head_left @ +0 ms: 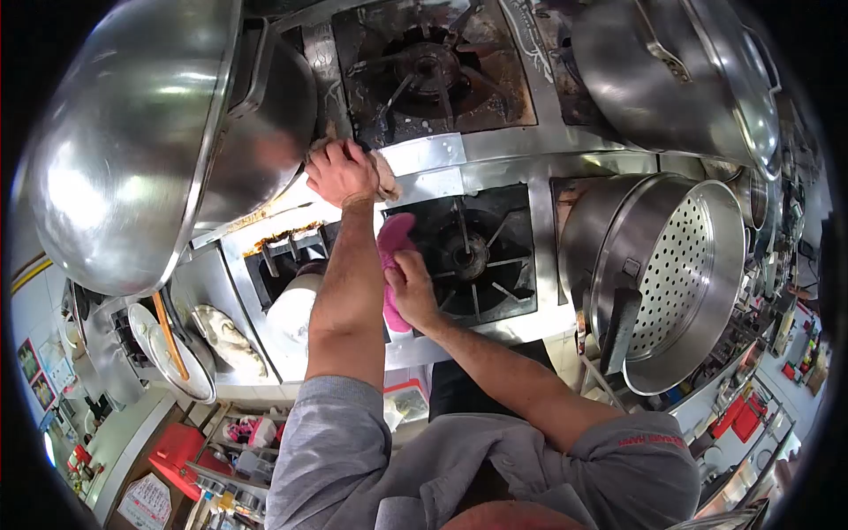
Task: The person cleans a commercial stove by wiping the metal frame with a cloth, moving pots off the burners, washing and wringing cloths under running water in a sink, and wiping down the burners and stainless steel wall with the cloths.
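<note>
My left hand (pixel 341 171) presses down on a beige cloth (pixel 386 177) on the steel strip between the back and front burners, beside a large steel pot. Closer to me, my right hand (pixel 411 287) is wrapped round a pink cloth (pixel 395 237) at the left edge of the front burner (pixel 468 256). Part of the pink cloth hangs out above and below my fingers. Behind my hands lies the dirty back burner (pixel 428 71). A white round container (pixel 296 309) stands left of my left forearm, partly hidden by it.
A huge steel bowl (pixel 132 141) rises at the left. On the right are a perforated steel pot (pixel 676 274) and a large lidded pot (pixel 662 79) behind it. A white plate (pixel 159 353) with a wooden-handled utensil (pixel 170 336) lies at lower left, near a red box (pixel 181 455).
</note>
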